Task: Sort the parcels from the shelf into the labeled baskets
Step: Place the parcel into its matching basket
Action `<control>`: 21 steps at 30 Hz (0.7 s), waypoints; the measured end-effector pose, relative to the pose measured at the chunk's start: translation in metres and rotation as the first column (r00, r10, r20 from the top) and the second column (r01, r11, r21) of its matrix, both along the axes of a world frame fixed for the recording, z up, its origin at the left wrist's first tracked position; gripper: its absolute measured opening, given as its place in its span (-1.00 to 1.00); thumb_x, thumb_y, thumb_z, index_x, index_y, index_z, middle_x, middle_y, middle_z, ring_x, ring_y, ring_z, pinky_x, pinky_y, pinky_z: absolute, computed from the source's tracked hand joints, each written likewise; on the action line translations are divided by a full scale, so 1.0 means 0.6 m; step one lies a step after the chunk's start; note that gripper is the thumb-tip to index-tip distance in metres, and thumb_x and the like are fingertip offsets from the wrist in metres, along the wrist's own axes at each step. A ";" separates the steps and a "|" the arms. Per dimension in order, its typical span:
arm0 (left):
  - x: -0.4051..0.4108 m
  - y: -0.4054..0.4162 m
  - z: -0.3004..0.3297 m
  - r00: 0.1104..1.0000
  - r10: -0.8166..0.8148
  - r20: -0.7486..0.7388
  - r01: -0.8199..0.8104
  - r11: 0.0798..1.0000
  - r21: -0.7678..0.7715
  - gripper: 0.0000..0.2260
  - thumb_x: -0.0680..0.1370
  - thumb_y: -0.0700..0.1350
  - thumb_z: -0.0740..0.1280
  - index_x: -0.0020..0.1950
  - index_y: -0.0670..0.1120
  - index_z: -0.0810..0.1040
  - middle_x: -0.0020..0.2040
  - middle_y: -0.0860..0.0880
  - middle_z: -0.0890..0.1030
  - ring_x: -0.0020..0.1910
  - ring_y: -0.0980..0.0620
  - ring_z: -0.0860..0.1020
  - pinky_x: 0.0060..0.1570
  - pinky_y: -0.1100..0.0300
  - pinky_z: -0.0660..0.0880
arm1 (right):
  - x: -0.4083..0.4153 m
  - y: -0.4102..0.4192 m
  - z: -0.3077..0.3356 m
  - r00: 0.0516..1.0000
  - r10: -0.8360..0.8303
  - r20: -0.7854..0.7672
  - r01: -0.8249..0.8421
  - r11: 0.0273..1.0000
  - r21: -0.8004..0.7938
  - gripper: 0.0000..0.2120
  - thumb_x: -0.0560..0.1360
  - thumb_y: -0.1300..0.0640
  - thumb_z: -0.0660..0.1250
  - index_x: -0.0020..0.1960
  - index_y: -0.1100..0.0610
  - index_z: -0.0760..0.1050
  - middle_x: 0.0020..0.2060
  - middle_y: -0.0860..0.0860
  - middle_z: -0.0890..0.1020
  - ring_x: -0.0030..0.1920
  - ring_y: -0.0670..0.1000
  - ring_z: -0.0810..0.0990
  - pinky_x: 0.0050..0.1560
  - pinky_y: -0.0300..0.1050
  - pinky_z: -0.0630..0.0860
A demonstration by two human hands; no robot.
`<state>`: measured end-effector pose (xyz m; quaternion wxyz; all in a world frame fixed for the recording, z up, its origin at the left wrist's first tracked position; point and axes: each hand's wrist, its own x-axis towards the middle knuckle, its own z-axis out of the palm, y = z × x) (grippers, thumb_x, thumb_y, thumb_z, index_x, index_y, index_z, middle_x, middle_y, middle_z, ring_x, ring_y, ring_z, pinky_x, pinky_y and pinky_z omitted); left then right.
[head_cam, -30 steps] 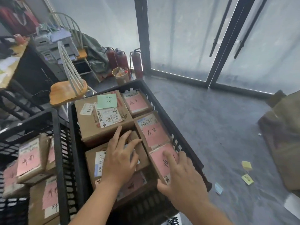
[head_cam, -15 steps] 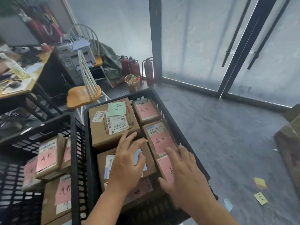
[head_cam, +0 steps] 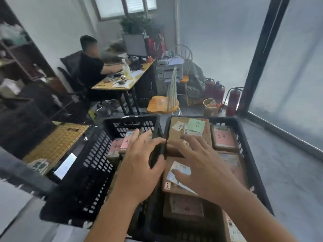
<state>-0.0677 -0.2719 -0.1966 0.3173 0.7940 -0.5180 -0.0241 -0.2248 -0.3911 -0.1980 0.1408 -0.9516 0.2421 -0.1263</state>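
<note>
Over two baskets' shared rim [head_cam: 158,137], left hand [head_cam: 138,165], right hand [head_cam: 206,168] spread

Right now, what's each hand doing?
Left hand: open, fingers spread, holding nothing.
Right hand: open, fingers spread over the parcels, holding nothing.

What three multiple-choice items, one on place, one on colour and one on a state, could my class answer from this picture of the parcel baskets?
1. Where does the parcel with the green note lie?
A. right basket, far end
B. left basket
C. wooden chair

2. What colour are the baskets?
A. blue
B. black
C. white

3. How is the right hand?
A. gripping a parcel
B. open, fingers spread
C. out of view

Answers:
1 A, it sits against the right basket's far wall.
2 B, both lattice walls are black.
3 B, its fingers are splayed above the parcels.
</note>
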 end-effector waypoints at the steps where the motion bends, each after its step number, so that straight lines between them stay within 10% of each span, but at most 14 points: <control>1: 0.007 0.025 0.007 0.999 0.036 -0.002 -0.036 0.999 -0.011 -0.66 0.65 0.05 0.28 0.43 0.30 0.45 0.63 0.21 0.22 0.64 0.27 -0.15 0.52 0.18 -0.04 | 0.013 0.012 0.008 0.999 0.041 0.004 -0.041 0.999 -0.009 -0.30 0.60 -0.23 0.29 0.62 -0.27 0.01 0.58 -0.14 0.16 0.61 -0.02 0.07 0.59 -0.01 0.16; 14: 0.015 0.498 0.059 0.869 0.491 0.067 -0.477 0.865 -0.152 -0.65 0.65 0.09 0.24 0.44 0.23 0.47 0.60 0.15 0.31 0.67 0.12 0.02 0.58 -0.02 0.12 | 0.148 0.392 0.085 0.859 0.481 0.178 -0.472 0.877 -0.094 -0.32 0.56 -0.22 0.36 0.60 -0.20 0.17 0.55 -0.10 0.26 0.54 0.01 0.18 0.49 0.04 0.33; 21: -0.070 0.825 0.078 0.606 0.794 0.059 -0.768 0.602 -0.220 -0.71 0.60 0.15 0.24 0.30 0.42 0.44 0.52 0.37 0.28 0.63 0.29 -0.04 0.37 0.51 -0.11 | 0.199 0.689 0.119 0.603 0.766 0.225 -0.767 0.634 -0.104 -0.32 0.57 -0.28 0.31 0.60 -0.32 0.08 0.58 -0.19 0.19 0.57 -0.08 0.11 0.51 0.00 0.32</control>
